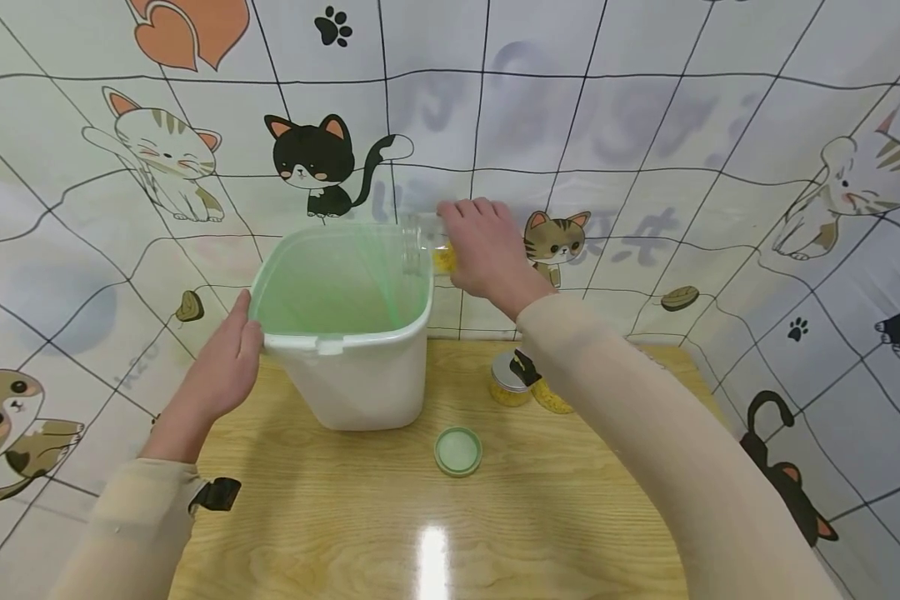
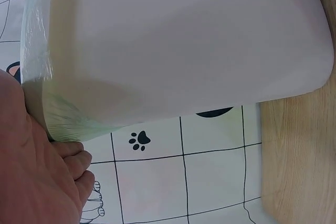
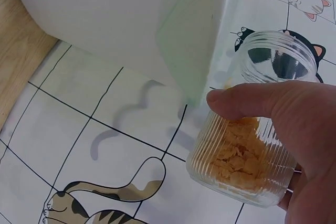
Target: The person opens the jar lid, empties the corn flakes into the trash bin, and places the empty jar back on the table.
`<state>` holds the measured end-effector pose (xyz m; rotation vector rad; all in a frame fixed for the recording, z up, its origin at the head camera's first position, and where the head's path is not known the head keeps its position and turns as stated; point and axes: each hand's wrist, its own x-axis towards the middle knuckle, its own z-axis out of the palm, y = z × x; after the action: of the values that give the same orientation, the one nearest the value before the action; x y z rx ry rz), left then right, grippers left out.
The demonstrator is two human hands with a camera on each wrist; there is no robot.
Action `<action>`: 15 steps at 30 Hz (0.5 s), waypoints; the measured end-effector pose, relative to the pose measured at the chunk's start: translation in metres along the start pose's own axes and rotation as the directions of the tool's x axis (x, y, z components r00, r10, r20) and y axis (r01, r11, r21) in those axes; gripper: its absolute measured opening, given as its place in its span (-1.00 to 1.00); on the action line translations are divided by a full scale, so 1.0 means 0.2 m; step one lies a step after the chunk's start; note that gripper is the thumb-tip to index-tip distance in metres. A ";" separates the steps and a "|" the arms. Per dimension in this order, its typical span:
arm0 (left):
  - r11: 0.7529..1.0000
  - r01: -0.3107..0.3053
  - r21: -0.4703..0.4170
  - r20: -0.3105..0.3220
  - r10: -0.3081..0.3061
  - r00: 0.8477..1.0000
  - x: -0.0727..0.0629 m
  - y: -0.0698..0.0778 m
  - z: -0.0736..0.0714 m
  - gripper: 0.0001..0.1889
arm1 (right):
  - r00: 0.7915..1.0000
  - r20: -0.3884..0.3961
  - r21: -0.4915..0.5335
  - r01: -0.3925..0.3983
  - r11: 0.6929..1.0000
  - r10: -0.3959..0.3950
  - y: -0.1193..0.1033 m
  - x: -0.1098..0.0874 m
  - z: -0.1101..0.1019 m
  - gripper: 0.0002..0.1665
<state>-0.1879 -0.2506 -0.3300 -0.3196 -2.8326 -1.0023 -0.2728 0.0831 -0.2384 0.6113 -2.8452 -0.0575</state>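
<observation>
A white plastic bin (image 1: 352, 387), lined with a thin pale green bag (image 1: 307, 287), stands on the wooden table. My left hand (image 1: 221, 367) holds the bin's left rim, its curled fingers at the bagged edge in the left wrist view. In my right hand (image 1: 487, 250) is a ribbed clear glass jar (image 3: 202, 163) without a lid, gripped round its body. Orange-yellow flakes (image 3: 239, 156) lie inside it, toward its base. The jar is tipped sideways, its mouth over the bin's right rim in the head view.
A round pale green lid (image 1: 457, 452) lies on the wooden table (image 1: 330, 517) before the bin. To its right stand a silver-lidded jar (image 1: 510, 392) of yellow contents and another yellow-filled container (image 1: 551, 398), partly behind my right sleeve. Cat-patterned sheeting (image 1: 435, 117) encloses the table.
</observation>
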 end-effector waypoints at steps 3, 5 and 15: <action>1.000 -0.002 0.010 -0.007 0.002 1.000 0.00 0.00 0.01 -0.37 | 1.000 -0.018 -0.022 0.017 1.000 -0.018 0.00 0.01 0.00 -0.14; 1.000 0.002 0.013 -0.011 -0.002 1.000 0.00 0.00 0.01 -0.37 | 0.999 -0.019 -0.042 0.031 0.999 -0.031 0.00 0.01 0.00 -0.16; 1.000 0.006 0.018 -0.026 -0.005 1.000 -0.01 -0.01 0.02 -0.36 | 0.994 -0.061 -0.132 0.078 0.988 -0.087 -0.04 0.04 0.00 -0.18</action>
<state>-0.1863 -0.2507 -0.3346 -0.2948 -2.8196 -0.9735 -0.2766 0.0734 -0.2374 0.6891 -2.7250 -0.2298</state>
